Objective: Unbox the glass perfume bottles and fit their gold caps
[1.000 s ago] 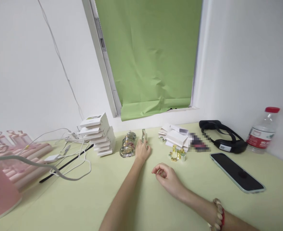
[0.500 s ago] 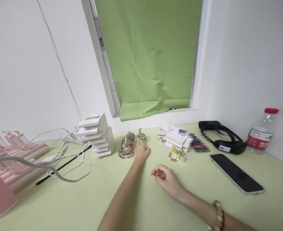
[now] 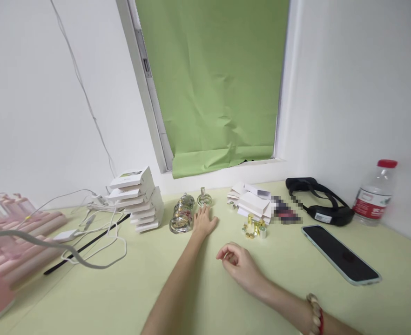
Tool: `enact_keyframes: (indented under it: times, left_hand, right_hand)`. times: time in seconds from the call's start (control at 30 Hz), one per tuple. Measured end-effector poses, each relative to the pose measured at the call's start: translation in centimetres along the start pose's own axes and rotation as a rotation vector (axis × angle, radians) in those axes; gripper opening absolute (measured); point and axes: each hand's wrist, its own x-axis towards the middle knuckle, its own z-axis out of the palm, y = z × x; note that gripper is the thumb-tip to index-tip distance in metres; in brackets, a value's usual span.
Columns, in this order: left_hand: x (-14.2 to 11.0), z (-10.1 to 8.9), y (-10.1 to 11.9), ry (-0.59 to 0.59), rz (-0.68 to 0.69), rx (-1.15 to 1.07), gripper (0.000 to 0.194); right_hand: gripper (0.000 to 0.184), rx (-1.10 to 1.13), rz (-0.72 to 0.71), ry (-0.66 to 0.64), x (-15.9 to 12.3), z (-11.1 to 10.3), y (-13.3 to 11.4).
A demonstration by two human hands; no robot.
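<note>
My left hand (image 3: 205, 223) lies on the tabletop with its fingers spread and stretched forward, holding nothing. Just past its fingertips is a round clear glass perfume bottle (image 3: 204, 200) with a slim metallic neck; I cannot tell whether the fingers still touch it. Left of the hand, several similar glass bottles (image 3: 180, 224) are lined up one behind another. Nearer to me rests my right hand (image 3: 242, 267), fingers curled in towards the thumb, with nothing visible in them. Gold and silver caps (image 3: 257, 228) are scattered beyond it to the right.
White boxes (image 3: 144, 200) are stacked at left, near tangled white cables (image 3: 116, 237) and pink tubes (image 3: 41, 237). Folded white cartons (image 3: 254, 204), a black headset (image 3: 331, 214), a phone (image 3: 341, 254) and a red-capped water bottle (image 3: 373, 197) occupy the right side.
The left hand has let go of the perfume bottle and its fingers have spread. The bottle has turned, so its round body shows beyond the fingertips. The right hand keeps its curled pose.
</note>
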Motion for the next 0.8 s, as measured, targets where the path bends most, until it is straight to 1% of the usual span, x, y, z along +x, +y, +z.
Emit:
enact_keyframes:
  times: [0.2,0.33,0.53,0.67,0.8]
  left_hand:
    - [0.0,-0.2,-0.1,-0.054,0.105,-0.008,0.052]
    - [0.1,0.0,-0.3,-0.059,0.077,-0.012,0.055]
    - [0.5,0.4,-0.6,-0.078,0.075,-0.018,0.057]
    - [0.5,0.4,-0.8,-0.052,0.087,-0.021,0.053]
    - [0.0,-0.2,-0.3,0.038,0.151,-0.017,0.044]
  right_hand:
    - [0.022,-0.008,-0.009,-0.022,0.0,0.0,0.0]
    - [0.023,-0.013,-0.014,-0.036,-0.1,0.0,0.0]
    - [0.024,-0.038,-0.024,-0.048,-0.1,0.0,-0.1]
    - [0.026,-0.066,-0.038,-0.065,0.0,0.0,0.2]
    - [0.024,-0.184,-0.103,-0.173,0.2,-0.4,0.9]
